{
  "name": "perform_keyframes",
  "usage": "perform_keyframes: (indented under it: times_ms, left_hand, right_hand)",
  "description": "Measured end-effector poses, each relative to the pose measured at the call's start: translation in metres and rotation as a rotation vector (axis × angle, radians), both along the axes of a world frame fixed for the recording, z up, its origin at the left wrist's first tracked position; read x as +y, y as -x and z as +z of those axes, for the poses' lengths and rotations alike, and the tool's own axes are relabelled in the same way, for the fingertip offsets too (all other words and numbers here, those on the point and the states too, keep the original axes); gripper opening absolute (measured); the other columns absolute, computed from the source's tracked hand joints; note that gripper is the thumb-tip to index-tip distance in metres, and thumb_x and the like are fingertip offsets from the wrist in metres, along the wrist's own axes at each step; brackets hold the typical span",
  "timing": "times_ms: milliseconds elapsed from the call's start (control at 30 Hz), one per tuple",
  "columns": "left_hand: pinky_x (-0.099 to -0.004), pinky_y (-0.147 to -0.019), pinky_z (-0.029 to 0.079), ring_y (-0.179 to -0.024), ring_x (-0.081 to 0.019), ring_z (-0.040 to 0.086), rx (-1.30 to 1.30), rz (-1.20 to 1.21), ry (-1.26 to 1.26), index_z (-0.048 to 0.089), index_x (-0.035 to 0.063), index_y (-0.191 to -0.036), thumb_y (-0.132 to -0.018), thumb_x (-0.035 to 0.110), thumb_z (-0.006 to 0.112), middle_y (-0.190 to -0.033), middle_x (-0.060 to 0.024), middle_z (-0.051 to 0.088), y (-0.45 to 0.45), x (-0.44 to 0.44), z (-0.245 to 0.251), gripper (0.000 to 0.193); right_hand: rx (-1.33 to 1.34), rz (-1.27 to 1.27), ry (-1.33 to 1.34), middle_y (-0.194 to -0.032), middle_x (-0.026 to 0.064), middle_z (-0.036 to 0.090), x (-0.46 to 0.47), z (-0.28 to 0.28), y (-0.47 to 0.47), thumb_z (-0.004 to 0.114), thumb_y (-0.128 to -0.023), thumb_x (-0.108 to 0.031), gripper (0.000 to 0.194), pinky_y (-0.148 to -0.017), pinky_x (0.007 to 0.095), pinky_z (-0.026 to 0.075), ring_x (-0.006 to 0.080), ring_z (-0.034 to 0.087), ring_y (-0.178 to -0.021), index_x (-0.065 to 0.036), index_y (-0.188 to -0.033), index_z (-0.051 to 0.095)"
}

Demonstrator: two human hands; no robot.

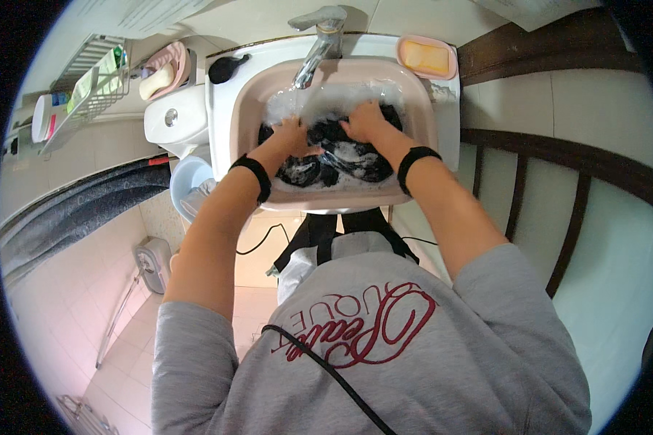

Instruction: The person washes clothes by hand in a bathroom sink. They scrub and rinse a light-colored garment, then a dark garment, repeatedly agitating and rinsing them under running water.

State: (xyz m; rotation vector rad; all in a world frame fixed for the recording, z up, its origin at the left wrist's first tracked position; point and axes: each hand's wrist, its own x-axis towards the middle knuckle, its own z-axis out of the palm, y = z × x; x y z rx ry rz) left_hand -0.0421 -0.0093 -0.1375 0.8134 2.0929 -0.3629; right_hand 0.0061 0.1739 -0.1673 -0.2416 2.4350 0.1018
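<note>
A pink plastic basin [334,204] stands in the white washbasin, holding foamy water and soaked black cloth [359,163]. My left hand [293,137] lies palm down on the left part of the cloth, its thumb spread to the right. On the right, my right hand [365,122] bends down onto the cloth near the foam [332,98]. Its fingertips are partly hidden, so a grip on the cloth cannot be made out. Above the basin's back rim reaches a chrome faucet [318,51], with what looks like a thin stream of water below its spout.
A sponge-like yellow block lies in a pink soap dish [427,56] at the back right corner. A black brush-like object [227,68] rests at the back left. Beside the washbasin are a toilet tank [175,117] and a light blue bucket [191,176]. A wire rack [95,103] hangs left.
</note>
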Motion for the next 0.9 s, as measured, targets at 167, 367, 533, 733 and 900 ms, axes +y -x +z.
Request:
perform_keyframes:
  times_ms: [167, 367, 533, 733, 900]
  left_hand:
    - [-0.0538, -0.093, 0.032, -0.116, -0.0330, 0.044, -0.065, -0.086, 0.142, 0.054, 0.0073, -0.118, -0.078, 0.050, 0.051, -0.124, -0.0155, 0.049, 0.007, 0.015, -0.022, 0.058]
    - [-0.0494, -0.088, 0.040, -0.104, -0.0340, 0.052, 0.041, -0.182, -0.065, 0.058, 0.0085, -0.109, -0.076, 0.036, 0.058, -0.115, -0.0139, 0.055, 0.006, 0.004, -0.031, 0.043]
    - [-0.0426, -0.075, 0.049, -0.091, -0.0340, 0.057, 0.212, 0.006, -0.313, 0.048, 0.0064, -0.109, -0.068, 0.021, 0.068, -0.102, -0.0151, 0.055, 0.012, -0.001, 0.003, 0.048]
    - [-0.0418, -0.078, 0.046, -0.092, -0.0341, 0.054, 0.205, 0.052, -0.558, 0.045, 0.0087, -0.115, -0.060, 0.013, 0.071, -0.102, -0.0148, 0.050, -0.017, -0.011, 0.090, 0.061]
    - [-0.0407, -0.076, 0.047, -0.091, -0.0346, 0.053, 0.097, 0.052, -0.676, 0.045, 0.0086, -0.116, -0.059, 0.012, 0.071, -0.099, -0.0146, 0.049, -0.036, -0.024, 0.123, 0.063]
  right_hand:
    - [0.078, -0.033, 0.118, -0.112, 0.0135, 0.057, 0.007, -0.092, 0.007, 0.040, -0.086, -0.027, 0.037, -0.091, 0.0460, 0.037, 0.0300, 0.052, -0.105, -0.009, -0.115, 0.056]
    - [0.135, -0.175, 0.261, -0.097, 0.0125, 0.063, 0.000, -0.065, 0.020, 0.045, -0.081, -0.014, 0.023, -0.085, 0.0439, 0.043, 0.0302, 0.059, -0.095, -0.007, -0.087, 0.066]
    - [0.181, -0.087, 0.351, -0.085, 0.0158, 0.063, 0.014, 0.025, 0.035, 0.050, -0.079, -0.019, 0.021, -0.071, 0.0429, 0.048, 0.0336, 0.061, -0.081, -0.006, -0.084, 0.064]
    - [0.153, -0.093, 0.493, -0.083, 0.0191, 0.062, 0.029, 0.100, 0.001, 0.051, -0.080, -0.026, 0.026, -0.073, 0.0448, 0.047, 0.0366, 0.059, -0.080, -0.004, -0.087, 0.063]
    - [0.147, -0.127, 0.484, -0.081, 0.0188, 0.062, 0.030, 0.124, -0.031, 0.051, -0.080, -0.026, 0.025, -0.071, 0.0459, 0.048, 0.0365, 0.060, -0.079, -0.005, -0.089, 0.061]
